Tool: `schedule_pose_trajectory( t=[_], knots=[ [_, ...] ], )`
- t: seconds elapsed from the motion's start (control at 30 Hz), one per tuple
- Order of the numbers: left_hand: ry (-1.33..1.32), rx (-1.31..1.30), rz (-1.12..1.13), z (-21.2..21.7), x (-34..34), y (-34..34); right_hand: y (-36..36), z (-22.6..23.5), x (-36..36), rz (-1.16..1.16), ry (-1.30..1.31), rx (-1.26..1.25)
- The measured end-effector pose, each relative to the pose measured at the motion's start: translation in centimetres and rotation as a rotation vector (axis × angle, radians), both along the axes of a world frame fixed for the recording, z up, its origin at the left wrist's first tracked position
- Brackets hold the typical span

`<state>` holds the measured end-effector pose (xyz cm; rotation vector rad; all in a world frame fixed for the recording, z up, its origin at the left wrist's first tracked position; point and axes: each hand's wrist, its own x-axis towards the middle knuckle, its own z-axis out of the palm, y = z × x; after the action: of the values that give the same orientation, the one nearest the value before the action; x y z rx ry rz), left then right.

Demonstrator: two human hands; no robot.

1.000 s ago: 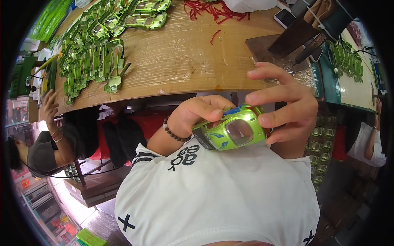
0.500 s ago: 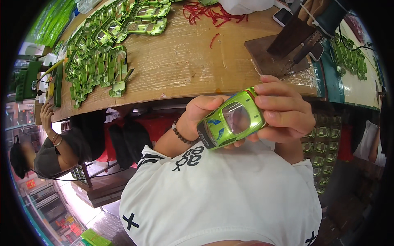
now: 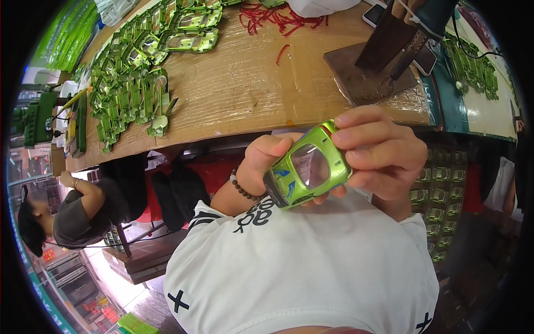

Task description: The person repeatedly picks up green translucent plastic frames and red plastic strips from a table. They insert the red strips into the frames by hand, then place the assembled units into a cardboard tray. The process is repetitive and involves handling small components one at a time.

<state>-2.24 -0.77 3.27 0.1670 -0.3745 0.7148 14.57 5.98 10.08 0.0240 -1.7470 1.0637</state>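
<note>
A glossy green toy car body with blue marks and a black front end is held tilted between my hands, just off the near table edge. My left hand is closed around its left side and underneath, and some fingertips show below it. My right hand grips the other end, where a red strip shows, with fingers on top and the thumb hidden. A large window frames the middle of the shell.
Many green car shells cover the table's left. Thin red strips lie at the back. A dark metal stand stands at back right. Trays of shells are below right. Another person sits at left.
The toy car body has shifted slightly left and down in view with both hands, still gripped. The other person's hand has dropped away from the table edge at left.
</note>
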Motion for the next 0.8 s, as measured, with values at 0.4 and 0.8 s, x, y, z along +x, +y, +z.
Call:
schedule_pose_trajectory(
  t=[0.4,0.8],
  knots=[
    [0.01,-0.14,0.047,0.8,-0.2,-0.5,0.0,0.5,0.0,-0.152,-0.042,0.036],
    [0.63,0.082,0.455,1.8,-1.3,-0.5,-0.3,-1.3,0.6,-0.415,-0.212,0.325]
  ],
)
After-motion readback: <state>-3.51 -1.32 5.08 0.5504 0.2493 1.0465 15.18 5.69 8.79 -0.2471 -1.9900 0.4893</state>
